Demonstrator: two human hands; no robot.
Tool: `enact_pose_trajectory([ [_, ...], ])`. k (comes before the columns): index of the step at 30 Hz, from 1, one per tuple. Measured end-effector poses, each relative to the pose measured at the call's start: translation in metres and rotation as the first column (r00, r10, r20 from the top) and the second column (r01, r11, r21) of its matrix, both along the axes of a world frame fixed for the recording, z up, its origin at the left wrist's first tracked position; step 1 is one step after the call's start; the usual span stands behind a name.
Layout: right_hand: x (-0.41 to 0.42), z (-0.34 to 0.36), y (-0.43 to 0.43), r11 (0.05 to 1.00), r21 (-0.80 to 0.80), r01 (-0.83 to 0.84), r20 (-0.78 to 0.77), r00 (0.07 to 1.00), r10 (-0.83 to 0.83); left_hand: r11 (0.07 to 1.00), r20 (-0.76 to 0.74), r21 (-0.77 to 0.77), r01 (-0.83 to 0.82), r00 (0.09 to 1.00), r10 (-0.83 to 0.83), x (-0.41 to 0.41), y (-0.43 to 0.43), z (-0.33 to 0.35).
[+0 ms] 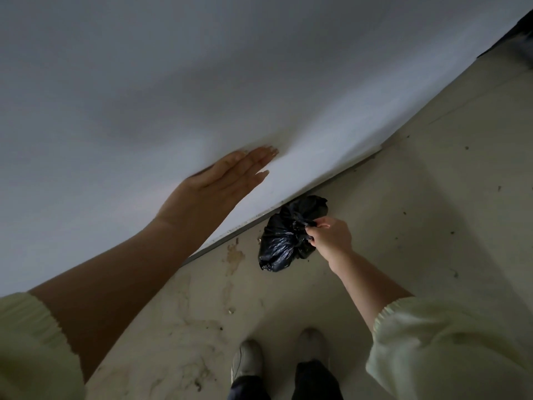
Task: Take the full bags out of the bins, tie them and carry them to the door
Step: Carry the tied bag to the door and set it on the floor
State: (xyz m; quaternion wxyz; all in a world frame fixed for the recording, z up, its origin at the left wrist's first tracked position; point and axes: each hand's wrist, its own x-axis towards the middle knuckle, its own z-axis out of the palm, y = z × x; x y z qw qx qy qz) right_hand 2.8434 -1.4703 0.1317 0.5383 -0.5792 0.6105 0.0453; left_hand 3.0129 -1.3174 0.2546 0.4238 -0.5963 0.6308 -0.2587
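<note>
Shot from head height, wide-angle, tilted steeply down over both forearms toward the floor (418, 174) and shoes (248, 362), close against a white wall (202, 67) on the left.

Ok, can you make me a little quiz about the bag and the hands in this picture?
1. True or false: the left hand lies flat and open on the white wall.
2. Which hand grips the black bag?
A. left
B. right
C. both
3. Fill in: the bag is by the bottom edge of the ____.

Key
1. True: its fingers are stretched out on the wall.
2. B: the right hand pinches the bag's bunched top. Whether the bag rests on the floor or hangs just above it cannot be told.
3. wall
</note>
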Motion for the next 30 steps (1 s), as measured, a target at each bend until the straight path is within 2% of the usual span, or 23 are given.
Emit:
enact_pose_trajectory([
  [3,0.003,-0.003,0.003,0.996,0.085,-0.005,-0.011,1.000,0.006,1.000,-0.031,0.018,0.007,1.000,-0.007,0.000,0.000,0.001],
  [6,0.002,0.004,0.008,0.992,0.102,-0.080,0.008,0.997,0.080,0.999,-0.075,0.030,0.020,0.997,-0.018,-0.001,0.002,0.003],
  [9,-0.002,0.022,0.011,0.976,0.031,-0.217,-0.008,0.976,0.217,0.999,-0.282,-0.051,0.013,0.959,-0.027,0.002,0.005,0.005],
  [12,-0.007,0.048,0.015,0.952,-0.017,-0.306,-0.011,0.952,0.306,0.993,-0.545,-0.107,-0.050,0.838,-0.017,0.002,0.014,0.019],
  [16,-0.007,0.092,0.030,0.889,-0.063,-0.455,-0.002,0.890,0.455,0.972,-0.627,-0.160,-0.173,0.778,0.035,-0.009,0.039,0.044],
  [19,-0.007,0.136,0.056,0.845,-0.156,-0.511,-0.001,0.856,0.517,0.923,-0.669,-0.162,-0.348,0.727,0.156,-0.023,0.060,0.080],
  [22,-0.017,0.183,0.098,0.782,-0.217,-0.584,-0.001,0.802,0.598,0.828,-0.751,-0.058,-0.558,0.570,0.332,-0.050,0.093,0.118],
  [26,-0.029,0.231,0.150,0.628,-0.279,-0.726,-0.015,0.658,0.753,0.734,-0.776,0.061,-0.677,0.430,0.461,-0.080,0.139,0.154],
  [27,-0.028,0.244,0.160,0.590,-0.296,-0.751,-0.014,0.621,0.783,0.694,-0.791,0.092,-0.714,0.371,0.486,-0.086,0.150,0.167],
  [28,-0.025,0.258,0.169,0.549,-0.316,-0.774,-0.015,0.583,0.813,0.633,-0.814,0.124,-0.764,0.287,0.506,-0.091,0.160,0.181],
  [30,-0.021,0.293,0.189,0.424,-0.361,-0.831,-0.029,0.464,0.885,0.448,-0.854,0.171,-0.878,0.094,0.511,-0.108,0.187,0.213],
])
